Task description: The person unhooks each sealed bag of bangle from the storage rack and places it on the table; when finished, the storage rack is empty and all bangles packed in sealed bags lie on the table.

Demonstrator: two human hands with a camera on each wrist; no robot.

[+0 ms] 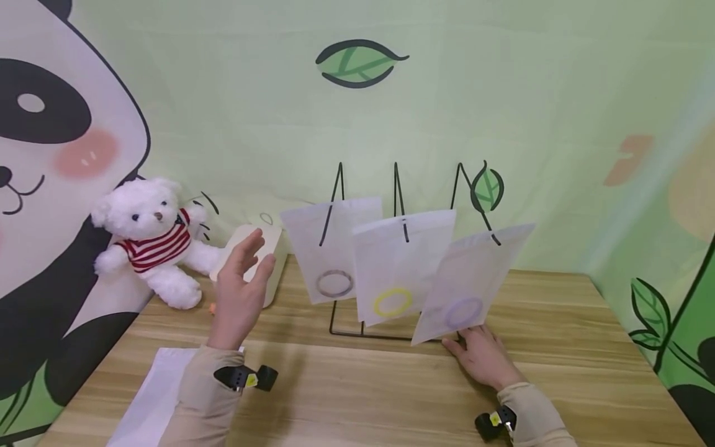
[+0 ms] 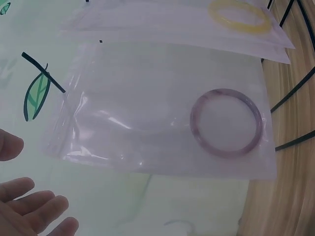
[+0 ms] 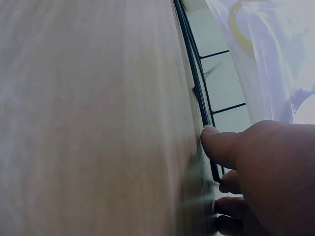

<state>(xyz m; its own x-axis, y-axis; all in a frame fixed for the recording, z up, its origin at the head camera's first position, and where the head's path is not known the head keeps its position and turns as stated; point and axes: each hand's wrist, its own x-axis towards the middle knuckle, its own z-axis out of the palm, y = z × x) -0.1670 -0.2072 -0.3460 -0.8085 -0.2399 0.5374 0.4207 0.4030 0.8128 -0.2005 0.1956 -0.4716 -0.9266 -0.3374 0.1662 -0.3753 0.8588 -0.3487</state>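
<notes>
A black wire display rack (image 1: 385, 337) stands on the table with three upright hooks. From each hook hangs a frosted zip bag with a bangle inside. The left bag (image 1: 313, 248) holds a mottled brownish-purple bangle (image 2: 196, 123), the middle bag (image 1: 385, 261) a yellow bangle (image 1: 375, 303), the right bag (image 1: 475, 267) a pale lavender one. My right hand (image 1: 486, 357) grips the front right corner of the rack's base, the thumb against the front bar. Raised left of the bags, my left hand (image 1: 240, 298) holds nothing, its fingers extended and apart from the left bag.
A white teddy bear (image 1: 159, 245) in a striped shirt sits at the back left, beside a cream-coloured box (image 1: 272, 285) partly behind my left hand. A white flat sheet or bag (image 1: 148, 397) lies front left under my forearm. A printed cloth backdrop (image 1: 530, 93) rises behind the wooden table (image 1: 357, 385).
</notes>
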